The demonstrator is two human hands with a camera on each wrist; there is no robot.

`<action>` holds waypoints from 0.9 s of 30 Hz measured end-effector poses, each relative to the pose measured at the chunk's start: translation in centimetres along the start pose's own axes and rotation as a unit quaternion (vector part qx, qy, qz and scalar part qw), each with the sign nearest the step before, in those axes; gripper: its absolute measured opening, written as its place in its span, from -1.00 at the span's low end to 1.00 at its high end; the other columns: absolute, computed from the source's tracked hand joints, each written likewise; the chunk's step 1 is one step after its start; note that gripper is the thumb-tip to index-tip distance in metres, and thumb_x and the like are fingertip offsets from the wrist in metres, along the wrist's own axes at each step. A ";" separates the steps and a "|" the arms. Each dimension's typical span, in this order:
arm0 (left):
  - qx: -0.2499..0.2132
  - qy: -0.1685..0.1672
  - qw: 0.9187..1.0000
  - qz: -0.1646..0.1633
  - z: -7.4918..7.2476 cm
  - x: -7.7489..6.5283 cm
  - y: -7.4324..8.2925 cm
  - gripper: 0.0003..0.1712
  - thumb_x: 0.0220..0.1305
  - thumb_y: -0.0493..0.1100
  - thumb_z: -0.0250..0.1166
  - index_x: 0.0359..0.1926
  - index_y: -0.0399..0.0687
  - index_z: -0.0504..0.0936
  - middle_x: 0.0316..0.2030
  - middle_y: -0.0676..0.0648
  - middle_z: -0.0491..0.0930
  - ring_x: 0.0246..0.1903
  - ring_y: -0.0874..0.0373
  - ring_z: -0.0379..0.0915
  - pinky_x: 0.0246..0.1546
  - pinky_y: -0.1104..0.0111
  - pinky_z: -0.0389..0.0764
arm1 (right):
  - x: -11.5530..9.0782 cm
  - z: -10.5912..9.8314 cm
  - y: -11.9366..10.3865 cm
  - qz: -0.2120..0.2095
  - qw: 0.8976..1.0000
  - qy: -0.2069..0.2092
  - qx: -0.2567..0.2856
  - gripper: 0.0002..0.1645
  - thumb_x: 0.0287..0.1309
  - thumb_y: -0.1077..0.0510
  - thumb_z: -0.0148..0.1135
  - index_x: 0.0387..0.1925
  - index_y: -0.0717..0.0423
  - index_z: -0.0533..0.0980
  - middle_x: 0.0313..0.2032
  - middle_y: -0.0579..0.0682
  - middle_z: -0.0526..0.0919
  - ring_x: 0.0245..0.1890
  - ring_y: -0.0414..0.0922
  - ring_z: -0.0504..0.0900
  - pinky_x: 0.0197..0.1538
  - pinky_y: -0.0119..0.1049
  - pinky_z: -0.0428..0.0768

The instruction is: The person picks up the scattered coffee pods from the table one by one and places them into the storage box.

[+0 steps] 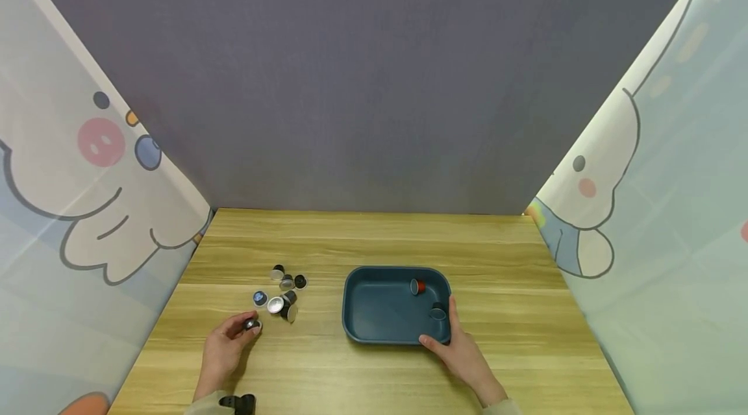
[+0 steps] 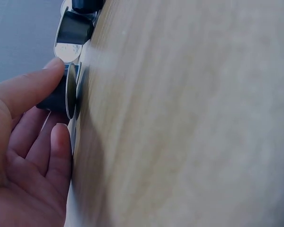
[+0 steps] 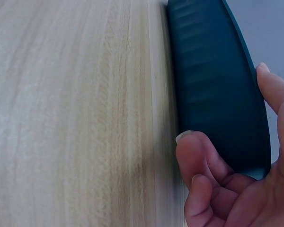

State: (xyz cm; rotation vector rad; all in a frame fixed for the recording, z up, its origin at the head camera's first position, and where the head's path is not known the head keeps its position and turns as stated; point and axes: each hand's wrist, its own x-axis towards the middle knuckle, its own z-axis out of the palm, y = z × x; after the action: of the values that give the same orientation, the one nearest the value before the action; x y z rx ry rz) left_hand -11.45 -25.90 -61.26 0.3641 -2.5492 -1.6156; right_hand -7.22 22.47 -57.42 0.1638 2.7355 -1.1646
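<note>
Dark capsule sits pinched in the fingers of our left hand, near the loose capsules on the table, and we should squeeze lightly, lest it dent, while our right hand grips the near-right corner of the tray.

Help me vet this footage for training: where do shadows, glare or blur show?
Head view: left hand casts a shadow on the table; left wrist view: table surface blurred, grain fading toward the right; right wrist view: faint pale sheen at far left, tray side dark.
</note>
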 end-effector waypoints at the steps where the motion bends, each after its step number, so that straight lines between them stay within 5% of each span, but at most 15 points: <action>1: -0.001 0.002 1.000 0.000 0.0 0.0 0.0 -0.61 0.14 -0.45 0.43 0.03 -0.29 0.68 0.03 -0.27 0.65 -0.19 0.59 0.48 -0.21 0.66 0.53 | 0.0 0.0 0.0 0.000 1.000 0.000 0.000 0.38 0.14 -0.33 0.35 0.58 0.11 -0.32 -0.02 0.51 0.57 -0.27 0.11 0.69 -0.13 0.09 0.61; 13: 0.047 0.018 0.999 0.003 -0.3 -0.2 1.6 -0.61 0.13 -0.32 0.50 0.02 -0.18 0.72 0.00 -0.24 0.67 -0.17 0.40 0.57 -0.27 0.66 0.51 | 0.0 -0.1 0.0 0.001 1.000 -0.001 -0.003 0.38 0.14 -0.32 0.35 0.59 0.09 -0.33 -0.11 0.44 0.62 -0.31 0.07 0.68 -0.15 0.06 0.62; 20: 0.040 0.012 0.999 -0.001 -0.7 -0.1 3.2 -0.62 0.16 -0.28 0.50 0.03 -0.18 0.72 0.02 -0.24 0.66 -0.06 0.07 0.62 -0.28 0.60 0.53 | -0.1 -0.2 0.0 0.002 1.000 -0.005 -0.001 0.38 0.15 -0.31 0.35 0.59 0.10 -0.33 -0.17 0.38 0.65 -0.34 0.03 0.67 -0.16 0.04 0.62; 24: 0.042 0.010 0.999 0.006 -0.8 -0.2 3.7 -0.61 0.15 -0.27 0.50 0.03 -0.20 0.71 0.01 -0.27 0.66 -0.13 0.09 0.64 -0.30 0.54 0.56 | 0.0 -0.2 0.0 0.005 1.000 -0.010 0.004 0.38 0.15 -0.31 0.35 0.58 0.09 -0.35 -0.32 0.20 0.65 -0.43 -0.07 0.61 -0.20 -0.02 0.61; 27: 0.042 0.006 0.999 0.002 -0.8 -0.1 4.1 -0.60 0.15 -0.25 0.50 0.04 -0.18 0.71 0.03 -0.27 0.65 -0.20 0.17 0.65 -0.30 0.53 0.58 | 0.0 -0.1 0.1 0.001 1.000 -0.008 0.003 0.38 0.15 -0.31 0.35 0.58 0.10 -0.34 -0.22 0.32 0.66 -0.38 -0.02 0.65 -0.18 0.01 0.62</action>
State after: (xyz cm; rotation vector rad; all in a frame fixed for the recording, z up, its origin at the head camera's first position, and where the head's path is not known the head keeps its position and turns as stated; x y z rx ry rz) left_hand -11.73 -24.92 -57.24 0.3764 -2.6134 -1.5024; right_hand -7.23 22.62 -57.36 0.1558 2.7173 -1.1679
